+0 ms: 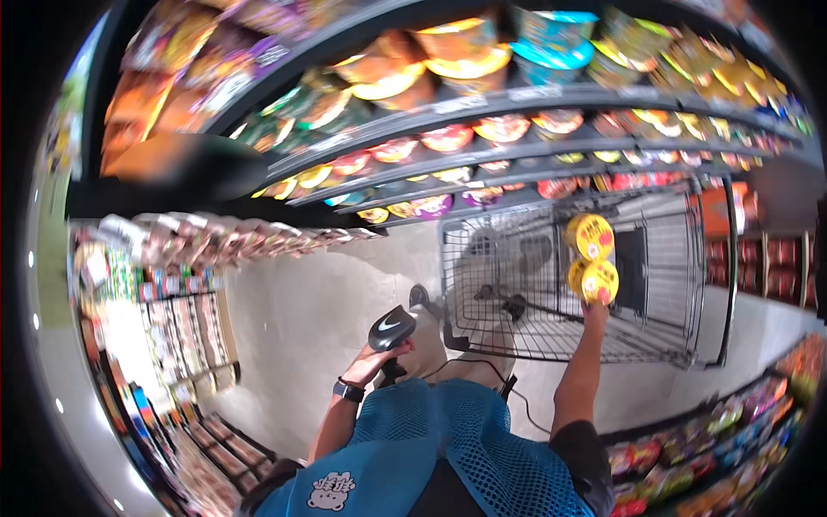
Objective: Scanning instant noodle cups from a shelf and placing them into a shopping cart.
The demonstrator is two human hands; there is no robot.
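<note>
A black handheld barcode scanner [392, 328] is in my left hand [375, 363], above my legs and pointing away from me. My right arm reaches out over a wire shopping cart [510, 354]. At its end my right hand [596, 311] grips yellow round instant noodle tubs [599, 282] from the near side; the fingers are mostly hidden behind them. Beyond these, touching them, are more yellow tubs [593, 238]. Whether all the tubs hang together from my hand or some rest on the cart, I cannot tell.
Shelves [530, 97] packed with bowl and cup noodles run across the far side. Packaged goods [187, 239] line the left, and a low rack [704, 420] of bagged goods stands at lower right. A thin black cable [526, 407] dangles near my right side.
</note>
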